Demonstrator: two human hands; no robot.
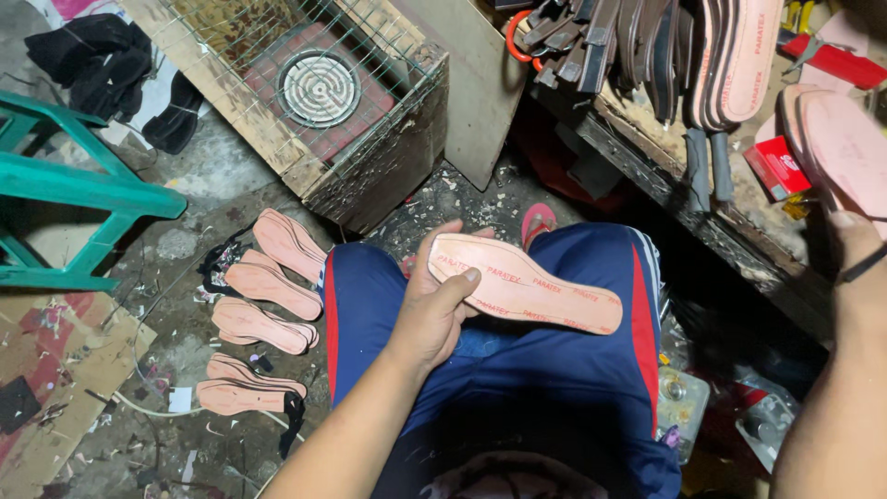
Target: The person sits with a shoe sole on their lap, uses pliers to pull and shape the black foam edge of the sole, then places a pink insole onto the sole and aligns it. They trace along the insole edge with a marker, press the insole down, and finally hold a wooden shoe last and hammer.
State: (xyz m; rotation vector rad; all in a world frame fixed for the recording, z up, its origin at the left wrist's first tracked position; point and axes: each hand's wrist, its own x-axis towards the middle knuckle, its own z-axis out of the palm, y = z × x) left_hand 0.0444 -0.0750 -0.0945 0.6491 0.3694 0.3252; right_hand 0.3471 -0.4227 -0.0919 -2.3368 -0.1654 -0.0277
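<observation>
A wire-topped wooden box with a round coil heater [319, 88] stands on the floor, serving as landmark. Right of it, a dark wooden table [647, 157] carries a row of upright shoe soles [647, 46]. Below-left of the box, stacks of pink flat insoles [263, 319] lie on the floor. Below-right of it, over the lap, the left hand [434, 310] has its grip closed around one pink cardboard insole [527, 291]. The right hand [855, 245] reaches to a pink insole stack [841, 139] on the table; its grip cannot be made out.
</observation>
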